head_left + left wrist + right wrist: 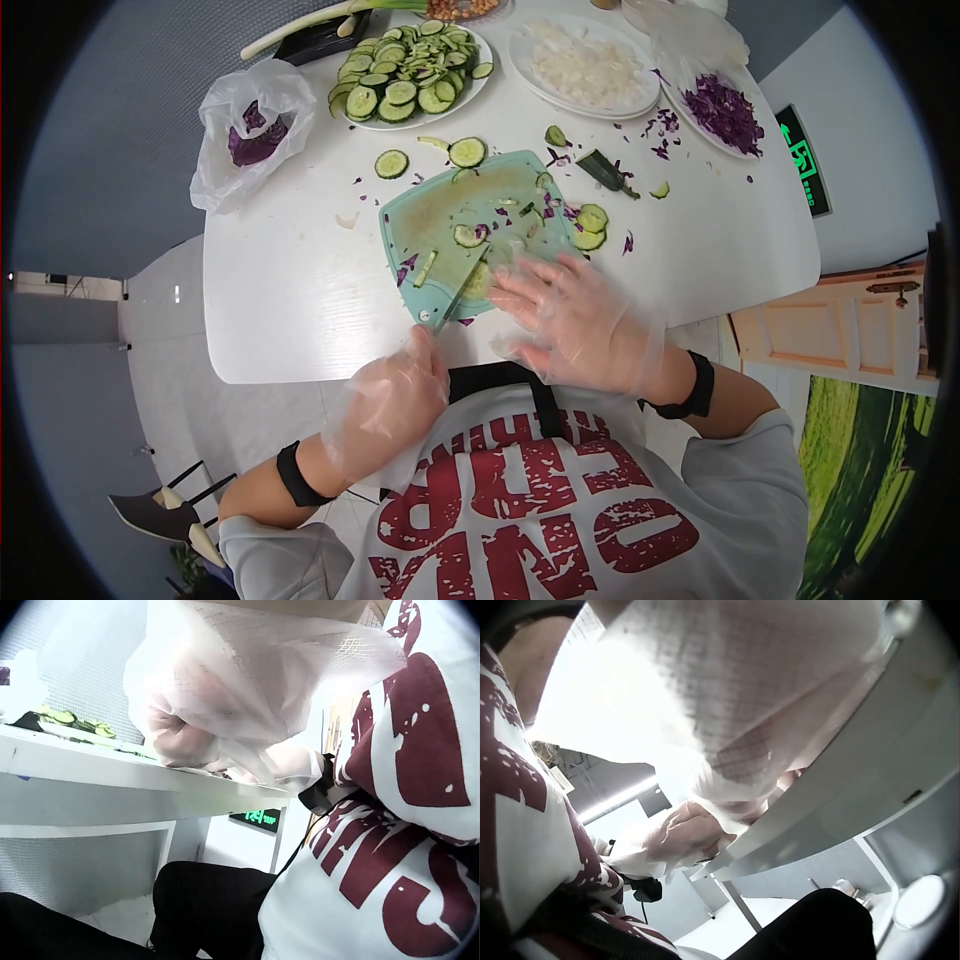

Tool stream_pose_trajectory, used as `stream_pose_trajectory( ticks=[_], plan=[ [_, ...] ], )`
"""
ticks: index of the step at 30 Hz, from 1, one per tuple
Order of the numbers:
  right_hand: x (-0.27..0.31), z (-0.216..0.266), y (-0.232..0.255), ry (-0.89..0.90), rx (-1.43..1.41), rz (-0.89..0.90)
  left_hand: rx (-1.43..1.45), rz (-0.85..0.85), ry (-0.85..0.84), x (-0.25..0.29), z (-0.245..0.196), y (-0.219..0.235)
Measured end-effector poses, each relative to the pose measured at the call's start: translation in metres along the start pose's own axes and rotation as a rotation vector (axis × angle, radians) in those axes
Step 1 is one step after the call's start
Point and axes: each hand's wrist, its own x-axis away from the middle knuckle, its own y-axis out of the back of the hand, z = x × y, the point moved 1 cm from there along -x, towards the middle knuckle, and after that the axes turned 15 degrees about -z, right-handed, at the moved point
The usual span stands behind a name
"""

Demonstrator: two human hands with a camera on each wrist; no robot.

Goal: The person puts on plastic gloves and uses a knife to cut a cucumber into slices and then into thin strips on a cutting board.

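Observation:
In the head view my left hand (398, 392), in a clear plastic glove, grips the handle of a knife (463, 288). Its blade slants up and right over the green cutting board (410, 220). My right hand (575, 318), gloved too, lies over the board's near right part with fingers stretched out. By its fingertips is a pale cucumber slice (478, 281), partly hidden by the blade. Another cucumber slice (468, 235) lies on the board among thin green strips and purple cabbage shreds. In the left wrist view the gloved left hand (184, 727) has curled fingers; the knife is hidden there.
Behind the board stands a plate of cucumber slices (385, 118), with a plate of white pieces (585, 70) and purple cabbage (722, 115) farther right. A plastic bag (215, 150) holds more cabbage at left. A cucumber end (603, 172) and loose slices lie around the board.

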Motion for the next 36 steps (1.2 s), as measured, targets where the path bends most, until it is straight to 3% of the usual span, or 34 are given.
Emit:
stream_pose_trajectory(
  ticks=[9, 18, 20, 23, 30, 32, 36],
  plan=[
    [-0.006, 0.006, 0.004, -0.014, 0.014, 0.007, -0.029, 0.028, 0.100, 0.006, -0.001, 0.002],
    [-0.001, 0.005, 0.000, -0.018, 0.009, -0.061, -0.068, 0.061, 0.059, 0.005, -0.004, 0.006],
    [-0.001, 0.006, -0.001, -0.017, 0.009, -0.069, -0.088, 0.133, 0.160, 0.011, 0.000, 0.004],
    [-0.004, 0.010, 0.000, -0.025, 0.020, -0.056, -0.072, 0.095, 0.079, 0.011, 0.004, -0.001],
    [0.005, 0.007, -0.006, -0.033, 0.036, -0.111, -0.092, 0.003, 0.122, -0.004, -0.016, 0.005],
    [0.006, 0.008, -0.007, -0.038, 0.042, -0.134, -0.023, 0.062, 0.242, 0.004, -0.012, 0.007],
    [0.005, 0.010, -0.009, -0.053, 0.018, -0.141, -0.021, 0.095, 0.257, 0.015, -0.003, 0.009]
  ],
)
